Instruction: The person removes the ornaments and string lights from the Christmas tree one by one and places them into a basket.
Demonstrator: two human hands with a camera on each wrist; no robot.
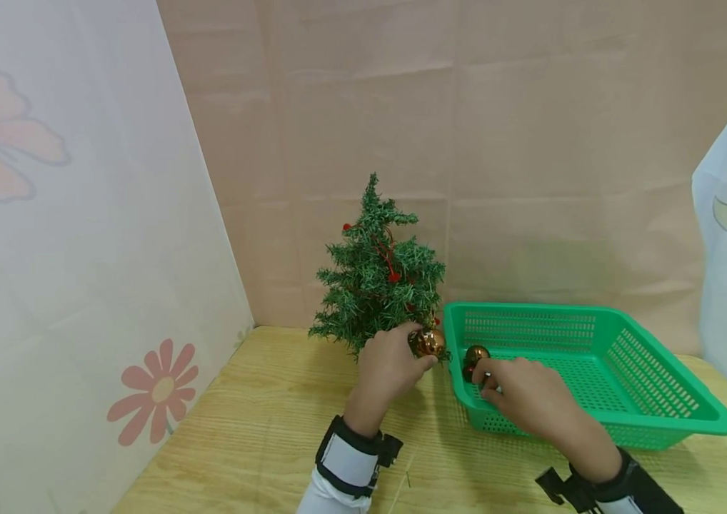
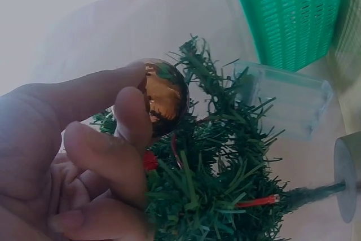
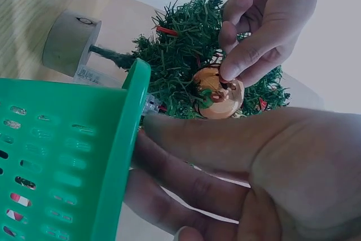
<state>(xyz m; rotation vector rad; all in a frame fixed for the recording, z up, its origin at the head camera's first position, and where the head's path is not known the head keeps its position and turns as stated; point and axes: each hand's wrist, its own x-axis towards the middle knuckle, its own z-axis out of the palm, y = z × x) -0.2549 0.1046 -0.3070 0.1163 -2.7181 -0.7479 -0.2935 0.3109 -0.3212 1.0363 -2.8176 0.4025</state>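
My left hand (image 1: pixel 389 360) pinches a shiny gold ball ornament (image 1: pixel 430 343) between thumb and fingers, at the lower right branches of a small green Christmas tree (image 1: pixel 373 285). In the left wrist view the gold ball (image 2: pixel 164 97) lies right against the green branches. Red decorations (image 1: pixel 394 277) hang on the tree. My right hand (image 1: pixel 527 392) reaches over the near left side of a green basket (image 1: pixel 659 421), fingers bent down beside another gold ball (image 1: pixel 477 353) and a dark red one (image 1: pixel 468 373). Its fingertips are partly hidden, so I cannot tell whether they grip anything.
The basket stands right of the tree on a wood-grain table (image 1: pixel 228 442). A clear plastic box (image 2: pixel 287 100) lies near the tree's grey base (image 2: pixel 348 167). Brown sheeting (image 1: pixel 530 143) hangs behind, and a flower-printed white curtain (image 1: pixel 81 250) borders the left side.
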